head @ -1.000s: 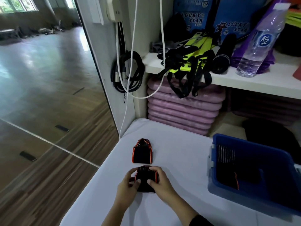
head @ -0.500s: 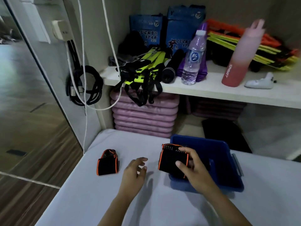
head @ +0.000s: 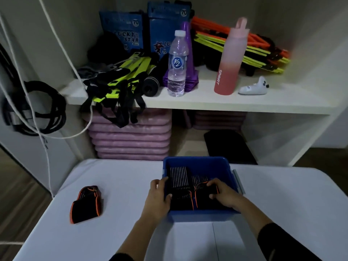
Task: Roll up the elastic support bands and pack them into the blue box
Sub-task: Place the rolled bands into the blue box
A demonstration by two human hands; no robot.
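Observation:
The blue box (head: 203, 162) stands on the white table (head: 120, 178) in front of me. Inside it lie black rolled support bands with orange edging; one lies at the left (head: 179, 179). My right hand (head: 223, 193) is inside the box, pressed down on another rolled band (head: 202, 199) with fingers curled over it. My left hand (head: 157, 194) grips the box's left wall, thumb inside. A further black and orange band (head: 85, 204) lies loosely folded on the table at the left, apart from both hands.
Behind the table a white shelf (head: 207, 102) carries a clear water bottle (head: 177, 65), a pink bottle (head: 230, 59), yellow-black straps (head: 120, 78) hanging over its edge and blue packets. Pink mats (head: 131, 136) are stacked below. Cables hang at the left wall.
My right hand has carried the rolled band from above the box's left rim down into the box. My left hand has moved from the table onto the box's left wall.

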